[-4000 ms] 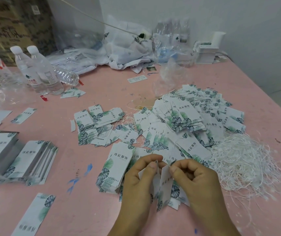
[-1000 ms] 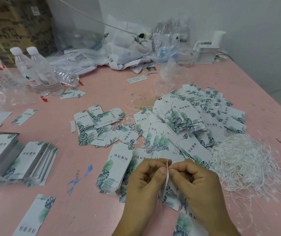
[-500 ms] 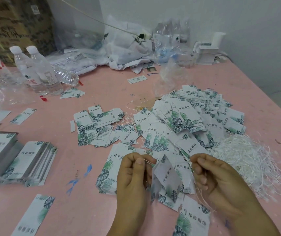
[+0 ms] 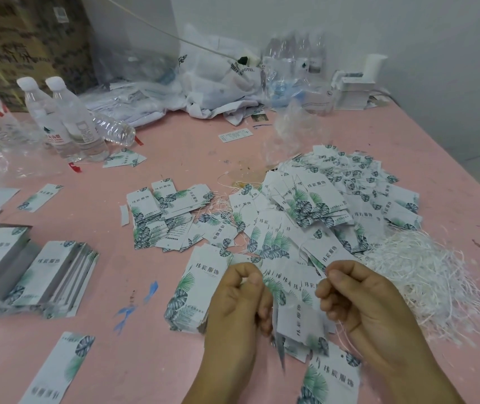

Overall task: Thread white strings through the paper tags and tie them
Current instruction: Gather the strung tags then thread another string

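On a pink table (image 4: 174, 147) by a white wall, both hands are curled. The left hand (image 4: 240, 304) and right hand (image 4: 361, 298) each pinch a thin white string (image 4: 342, 335); the leaf-printed white paper tags (image 4: 298, 313) it carries hang between them. A tangled pile of white strings (image 4: 425, 275) lies right.

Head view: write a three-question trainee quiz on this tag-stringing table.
1. True or false: the loose white strings lie to the right of the right hand.
2. What colour is the table?
3. The two upright water bottles stand: A) far left, B) near right, C) in the tag pile.

Key: 1 true; 2 pink; 3 A.
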